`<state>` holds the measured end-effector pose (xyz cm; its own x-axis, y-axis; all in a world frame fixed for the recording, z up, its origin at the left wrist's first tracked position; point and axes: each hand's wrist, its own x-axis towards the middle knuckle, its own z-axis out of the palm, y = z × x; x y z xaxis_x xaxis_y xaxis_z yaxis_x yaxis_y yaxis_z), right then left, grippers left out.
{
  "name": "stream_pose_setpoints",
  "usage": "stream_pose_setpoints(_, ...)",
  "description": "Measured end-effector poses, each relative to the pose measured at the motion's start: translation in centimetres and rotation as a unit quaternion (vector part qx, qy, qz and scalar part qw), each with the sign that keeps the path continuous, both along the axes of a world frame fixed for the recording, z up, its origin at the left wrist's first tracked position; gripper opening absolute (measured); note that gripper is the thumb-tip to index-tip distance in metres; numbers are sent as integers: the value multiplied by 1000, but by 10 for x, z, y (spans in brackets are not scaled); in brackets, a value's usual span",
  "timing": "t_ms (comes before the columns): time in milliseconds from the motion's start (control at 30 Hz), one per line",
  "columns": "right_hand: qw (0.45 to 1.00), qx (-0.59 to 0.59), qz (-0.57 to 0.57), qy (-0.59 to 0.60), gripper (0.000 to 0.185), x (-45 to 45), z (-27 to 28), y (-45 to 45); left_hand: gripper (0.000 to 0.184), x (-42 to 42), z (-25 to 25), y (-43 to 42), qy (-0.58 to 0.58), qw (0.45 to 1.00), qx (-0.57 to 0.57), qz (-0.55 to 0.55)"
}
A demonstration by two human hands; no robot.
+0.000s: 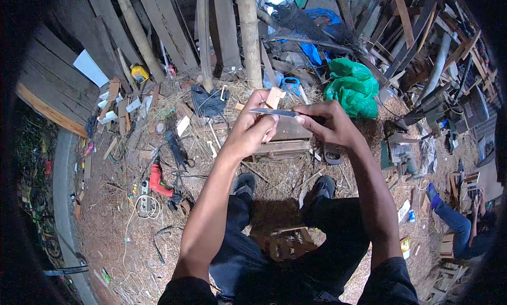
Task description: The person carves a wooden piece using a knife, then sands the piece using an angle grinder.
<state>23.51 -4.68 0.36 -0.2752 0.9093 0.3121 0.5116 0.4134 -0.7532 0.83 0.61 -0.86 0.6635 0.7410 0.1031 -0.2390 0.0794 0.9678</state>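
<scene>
Up in front of me, my left hand [252, 126] is closed around a small pale piece of wood [274, 97], whose upper end sticks out above the fingers. My right hand [330, 124] grips a knife, its handle mostly hidden in the fist. The knife's thin grey blade [274, 112] points left and crosses in front of the wood piece, close to my left fingers; whether the edge touches the wood I cannot tell. Below both hands stands a low wooden block or stack of boards [282, 146].
On the shaving-covered ground to the left lie a red power drill [158, 179], a dark power tool [175, 148] and a power strip [149, 202] with a white cord. A green plastic bag [353, 88] sits at the back right. Another person's leg [454, 220] shows at the far right.
</scene>
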Motion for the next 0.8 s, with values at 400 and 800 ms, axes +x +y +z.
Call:
stream_pose_setpoints(400,993,102,-38,-41,26,-7,-2,4,37,20,-12,-5,38,970,171,169)
stream_pose_setpoints(800,997,23,-63,-23,28,6,-1,5,35,30,-1,-12,179,937,202,224)
